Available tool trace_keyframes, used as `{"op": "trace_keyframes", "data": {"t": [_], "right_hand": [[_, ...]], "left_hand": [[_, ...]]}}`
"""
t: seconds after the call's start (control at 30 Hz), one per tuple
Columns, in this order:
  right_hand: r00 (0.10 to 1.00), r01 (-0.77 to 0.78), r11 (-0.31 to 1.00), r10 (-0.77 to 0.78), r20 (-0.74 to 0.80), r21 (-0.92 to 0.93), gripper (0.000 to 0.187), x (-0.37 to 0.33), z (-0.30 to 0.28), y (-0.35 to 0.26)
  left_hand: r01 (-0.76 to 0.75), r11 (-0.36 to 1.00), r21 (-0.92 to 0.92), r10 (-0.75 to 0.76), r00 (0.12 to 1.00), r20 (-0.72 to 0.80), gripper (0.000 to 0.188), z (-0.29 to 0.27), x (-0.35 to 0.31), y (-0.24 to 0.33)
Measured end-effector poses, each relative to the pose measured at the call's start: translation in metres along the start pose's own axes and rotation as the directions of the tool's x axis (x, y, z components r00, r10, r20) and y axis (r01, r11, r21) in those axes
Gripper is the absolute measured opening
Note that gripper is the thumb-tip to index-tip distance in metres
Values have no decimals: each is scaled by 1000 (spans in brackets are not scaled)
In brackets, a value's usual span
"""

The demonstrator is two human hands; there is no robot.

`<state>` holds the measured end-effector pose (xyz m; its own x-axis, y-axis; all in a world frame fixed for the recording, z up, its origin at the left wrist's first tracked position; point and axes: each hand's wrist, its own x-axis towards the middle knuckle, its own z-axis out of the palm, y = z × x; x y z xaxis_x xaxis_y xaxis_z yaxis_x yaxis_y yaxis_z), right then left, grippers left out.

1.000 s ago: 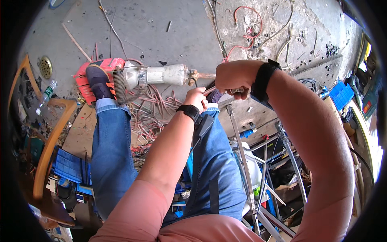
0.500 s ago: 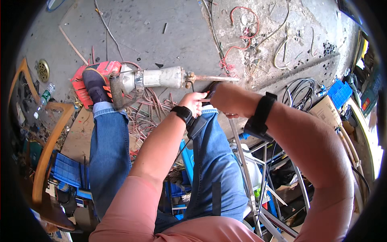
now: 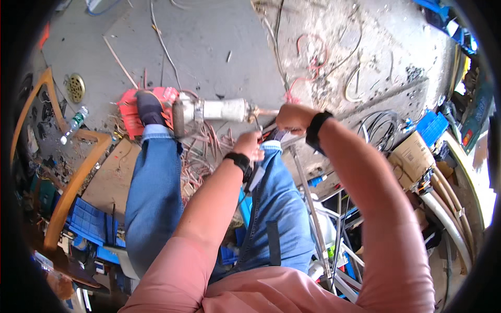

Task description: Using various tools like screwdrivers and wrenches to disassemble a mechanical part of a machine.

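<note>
A demolition hammer lies on the floor, with a red housing, a pale metal barrel and a chisel bit pointing right. My left shoe rests on the housing. My right hand is closed in a fist at the bit's far end and covers it; what it grips is hidden. Just below the barrel's front end, my left hand has its fingers curled, slightly blurred, around something I cannot make out. Both hands are above my right shoe, close to each other.
Reddish cable scraps lie in a heap below the hammer. A wooden chair frame stands left, near a plastic bottle. To the right are a coil of black cable, a cardboard box, a blue crate and metal bars.
My right hand has moved up onto the end of the chisel bit, and its forearm has swung inward. My left hand has dropped slightly, away from the right. The whole view has shifted a little.
</note>
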<state>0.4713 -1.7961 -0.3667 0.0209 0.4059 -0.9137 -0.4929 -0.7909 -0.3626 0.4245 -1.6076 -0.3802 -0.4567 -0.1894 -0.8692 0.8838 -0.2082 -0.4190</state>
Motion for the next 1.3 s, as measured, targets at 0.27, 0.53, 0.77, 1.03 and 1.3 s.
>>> {"op": "trace_keyframes", "data": {"t": [0.27, 0.53, 0.77, 1.03, 1.3], "right_hand": [[993, -69, 996, 63, -98, -64, 9, 7, -2, 16], [886, 406, 581, -439, 148, -705, 10, 10, 7, -12], [668, 602, 534, -744, 9, -594, 12, -4, 14, 11], [970, 224, 865, -152, 191, -449, 14, -28, 32, -4], [993, -27, 984, 7, -116, -177, 22, -42, 72, -25]], "left_hand": [[-374, 747, 550, 471, 881, -41, 25, -41, -30, -10], [77, 987, 144, -59, 990, -125, 74, -35, 27, -1], [128, 952, -279, -103, 989, 102, 29, 4, 91, -1], [191, 980, -57, -179, 969, 169, 23, -2, 100, -5], [146, 986, -77, -143, 989, 48, 23, 6, 93, -15]]}}
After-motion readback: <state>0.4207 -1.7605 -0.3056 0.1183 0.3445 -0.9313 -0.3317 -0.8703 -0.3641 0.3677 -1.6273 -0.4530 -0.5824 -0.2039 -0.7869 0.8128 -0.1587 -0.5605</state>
